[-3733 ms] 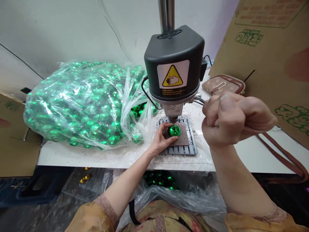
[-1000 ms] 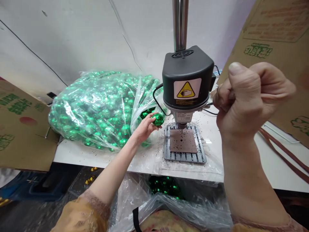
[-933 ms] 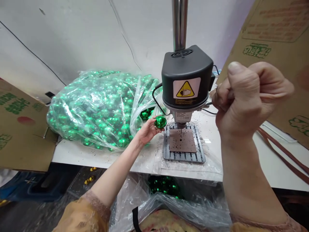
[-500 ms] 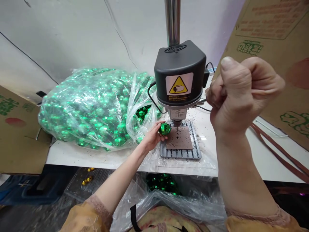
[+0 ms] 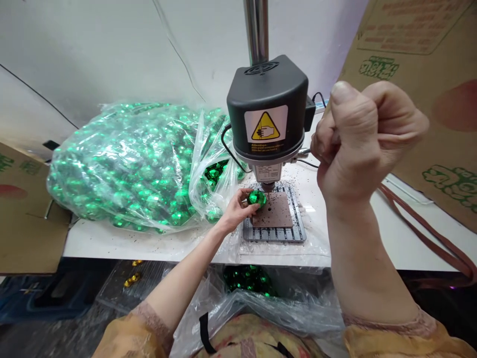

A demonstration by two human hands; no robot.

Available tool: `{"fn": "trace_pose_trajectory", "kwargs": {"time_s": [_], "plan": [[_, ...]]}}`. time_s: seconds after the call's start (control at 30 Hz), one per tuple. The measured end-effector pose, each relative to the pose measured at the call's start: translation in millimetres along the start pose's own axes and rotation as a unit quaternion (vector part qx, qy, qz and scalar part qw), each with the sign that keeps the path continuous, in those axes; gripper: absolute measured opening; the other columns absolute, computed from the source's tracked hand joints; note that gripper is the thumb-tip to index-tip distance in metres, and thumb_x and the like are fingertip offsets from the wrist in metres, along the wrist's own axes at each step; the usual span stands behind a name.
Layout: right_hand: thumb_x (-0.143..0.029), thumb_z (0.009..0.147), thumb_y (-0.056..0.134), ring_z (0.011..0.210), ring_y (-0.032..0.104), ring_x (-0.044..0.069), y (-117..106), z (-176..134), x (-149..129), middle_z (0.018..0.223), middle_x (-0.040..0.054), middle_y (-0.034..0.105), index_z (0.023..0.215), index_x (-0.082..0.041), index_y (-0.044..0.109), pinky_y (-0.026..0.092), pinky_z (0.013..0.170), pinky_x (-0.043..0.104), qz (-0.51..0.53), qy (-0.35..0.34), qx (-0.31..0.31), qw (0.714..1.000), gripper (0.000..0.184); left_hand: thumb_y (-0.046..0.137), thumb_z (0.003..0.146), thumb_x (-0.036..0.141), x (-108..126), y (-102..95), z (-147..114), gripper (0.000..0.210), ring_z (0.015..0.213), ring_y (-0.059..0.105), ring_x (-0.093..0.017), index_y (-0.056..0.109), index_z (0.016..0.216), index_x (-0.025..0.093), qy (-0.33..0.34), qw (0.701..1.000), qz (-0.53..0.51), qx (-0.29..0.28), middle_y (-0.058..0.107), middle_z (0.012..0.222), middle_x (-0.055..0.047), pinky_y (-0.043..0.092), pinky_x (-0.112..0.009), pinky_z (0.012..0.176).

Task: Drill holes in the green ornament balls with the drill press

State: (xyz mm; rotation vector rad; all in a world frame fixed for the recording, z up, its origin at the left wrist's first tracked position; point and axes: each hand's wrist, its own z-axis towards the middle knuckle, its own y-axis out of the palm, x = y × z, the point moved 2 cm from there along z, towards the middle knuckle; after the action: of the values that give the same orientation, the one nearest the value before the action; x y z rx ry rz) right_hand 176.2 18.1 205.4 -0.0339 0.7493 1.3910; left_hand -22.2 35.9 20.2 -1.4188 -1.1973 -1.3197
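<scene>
Between the fingers and thumb of my left hand (image 5: 238,209) is a shiny green faceted ball (image 5: 257,198). The ball is over the left part of a brown board (image 5: 276,216) with a small dark hole, beneath the chuck of a black bench drill press (image 5: 267,107). The board lies on the drill's slotted grey base (image 5: 298,233), among dark shavings. My right hand (image 5: 357,139) is closed in a fist at the drill's right side, around the end of its metal feed lever (image 5: 303,151); most of the grip is hidden by the hand itself.
A large clear bag (image 5: 122,169) full of green balls lies left of the drill, its mouth towards it. Cardboard boxes (image 5: 410,99) flank both sides. A brown strap (image 5: 421,233) lies at right. More green balls (image 5: 249,281) sit in plastic below the white table's edge.
My left hand has turned the green ball and brought it slightly right, closer under the drill chuck. My right fist stays at the lever. The whole view has shifted a little.
</scene>
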Motion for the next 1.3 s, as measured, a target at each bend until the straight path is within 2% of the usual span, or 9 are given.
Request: {"fn": "trace_pose_trajectory", "kwargs": {"time_s": [0.23, 0.43, 0.63, 0.73, 0.8, 0.9, 1.07, 1.3], "plan": [[-0.021, 0.092, 0.061, 0.045, 0.035, -0.001, -0.4, -0.5, 1.5, 0.048, -0.0083, 0.033, 0.059, -0.018, 0.031, 0.029, 0.049, 0.021, -0.004, -0.01, 0.002, 1.0, 0.045, 0.09, 0.067, 0.041, -0.5, 2.1, 3.9, 0.066, 0.07, 0.062, -0.01, 0.061, 0.122, 0.019, -0.001, 0.999, 0.035, -0.023, 0.07, 0.112, -0.007, 0.048, -0.023, 0.057], [-0.02, 0.093, 0.061, 0.044, 0.036, 0.0, -0.1, -0.1, -0.3, 0.049, -0.0089, 0.033, 0.061, -0.019, 0.032, 0.03, 0.049, 0.021, -0.006, -0.006, -0.001, 1.0, 0.043, 0.088, 0.072, 0.043, -3.3, 4.4, 6.3, 0.062, 0.065, 0.056, -0.009, 0.063, 0.123, 0.018, 0.01, 0.994, 0.097, -0.051, 0.069, 0.091, -0.002, 0.042, -0.023, 0.058], [-0.022, 0.093, 0.062, 0.043, 0.034, 0.002, -1.1, 0.4, 1.3, 0.049, -0.0079, 0.032, 0.061, -0.021, 0.032, 0.03, 0.047, 0.025, -0.018, -0.015, -0.003, 1.0, 0.044, 0.088, 0.071, 0.04, 2.2, 12.5, 4.0, 0.059, 0.062, 0.051, -0.01, 0.065, 0.12, 0.016, 0.039, 0.986, 0.151, -0.055, 0.061, 0.075, 0.002, 0.039, -0.023, 0.056], [-0.03, 0.093, 0.063, 0.044, 0.033, 0.002, -1.0, 0.0, 2.7, 0.05, -0.0081, 0.031, 0.063, -0.022, 0.032, 0.031, 0.046, 0.025, -0.038, -0.025, -0.006, 0.999, 0.045, 0.087, 0.072, 0.037, 3.0, 16.4, 2.8, 0.054, 0.07, 0.056, -0.012, 0.066, 0.118, 0.017, 0.082, 0.977, 0.195, -0.041, 0.066, 0.09, -0.002, 0.045, -0.025, 0.061], [-0.032, 0.094, 0.063, 0.044, 0.033, 0.002, -0.6, -0.3, 2.9, 0.051, -0.0079, 0.031, 0.063, -0.022, 0.031, 0.032, 0.046, 0.025, -0.045, -0.026, -0.006, 0.999, 0.045, 0.087, 0.072, 0.036, 2.1, 19.4, 1.6, 0.051, 0.087, 0.064, -0.017, 0.067, 0.116, 0.018, 0.119, 0.968, 0.22, -0.031, 0.069, 0.107, -0.006, 0.053, -0.03, 0.075], [-0.031, 0.093, 0.063, 0.044, 0.033, 0.003, -0.3, 0.1, 3.2, 0.049, -0.0077, 0.032, 0.062, -0.022, 0.031, 0.031, 0.046, 0.026, -0.041, -0.019, 0.001, 0.999, 0.046, 0.087, 0.074, 0.035, -2.1, 24.2, -0.3, 0.052, 0.11, 0.066, -0.025, 0.065, 0.118, 0.019, 0.135, 0.964, 0.226, -0.027, 0.07, 0.119, -0.009, 0.054, -0.039, 0.096], [-0.029, 0.092, 0.065, 0.043, 0.031, 0.004, 0.1, 2.2, 4.2, 0.048, -0.0077, 0.033, 0.06, -0.022, 0.032, 0.034, 0.048, 0.028, -0.028, -0.002, 0.005, 1.0, 0.046, 0.087, 0.076, 0.038, -9.0, 27.0, -0.9, 0.056, 0.112, 0.068, -0.026, 0.062, 0.123, 0.019, 0.114, 0.975, 0.187, -0.038, 0.071, 0.12, -0.009, 0.056, -0.041, 0.099], [-0.023, 0.089, 0.064, 0.042, 0.031, 0.005, -3.0, -9.0, 2.4, 0.047, -0.0069, 0.026, 0.057, -0.022, 0.027, 0.021, 0.046, 0.031, -0.002, -0.015, 0.03, 0.999, 0.049, 0.088, 0.075, 0.041, -13.2, 25.2, 1.1, 0.059, 0.115, 0.067, -0.027, 0.062, 0.124, 0.019, 0.11, 0.977, 0.18, -0.041, 0.07, 0.124, -0.01, 0.056, -0.04, 0.101]]}}
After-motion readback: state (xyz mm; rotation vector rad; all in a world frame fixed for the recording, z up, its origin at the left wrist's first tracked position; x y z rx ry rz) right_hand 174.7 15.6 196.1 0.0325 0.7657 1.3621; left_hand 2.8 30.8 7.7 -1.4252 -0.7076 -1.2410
